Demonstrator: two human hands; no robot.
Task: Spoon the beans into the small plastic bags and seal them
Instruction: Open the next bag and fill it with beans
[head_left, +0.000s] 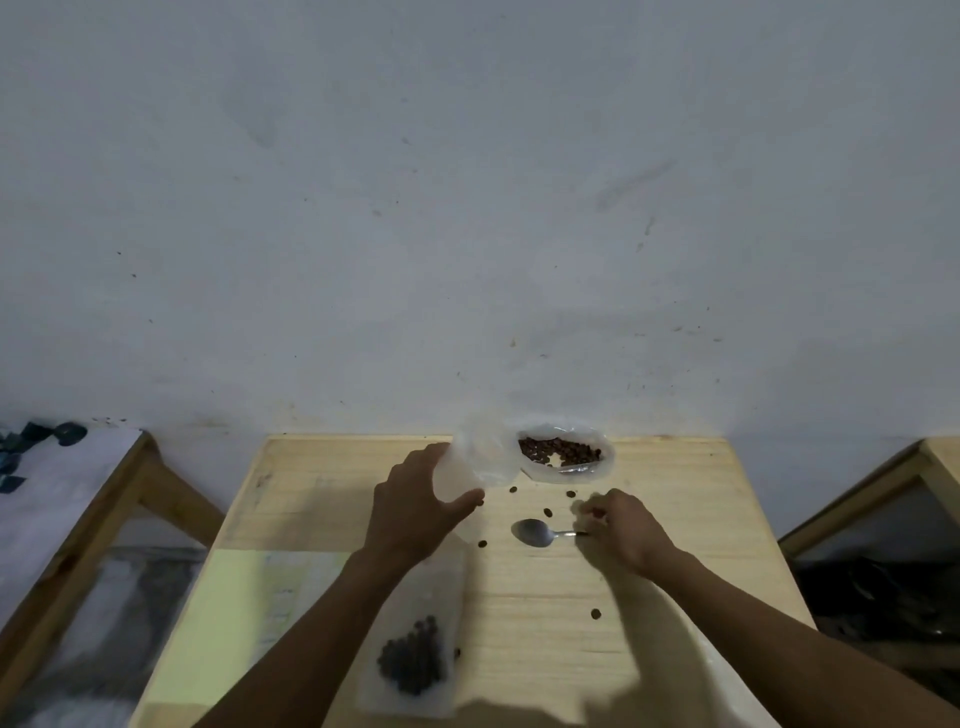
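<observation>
Starting with the table (649, 582): pale wood, pushed against the wall, all the work sits on its far half so both hands reach without stretching. Supply bag (569, 454) of beans lies at the back edge, mouth folded wide open and facing up, likely so a spoon can dip straight in. Near edge, under the left forearm, a filled bag (415, 654) lies flat with a dark clump of beans inside; looks parked out of the way as done, seal state too blurry to call. Left hand (415, 512) holds an empty small bag (475, 457) up off the table just left of the supply bag, thumb and fingers wrapped around its lower part, gripping the plastic; mouth end points up and toward the supply, short transfer path. Right hand (621, 530) is down on the table, fingertips bunched together over the end of the spoon handle; can't tell if it's pinching the handle or one of the loose beans beside it. Spoon (535, 532) lies flat, bowl up and empty, bowl pointing at the left hand. Loose beans (547, 512) are scattered between the supply bag and the spoon, one more (595, 614) nearer the body. Spill, my guess: needs collecting before the next scoop.
</observation>
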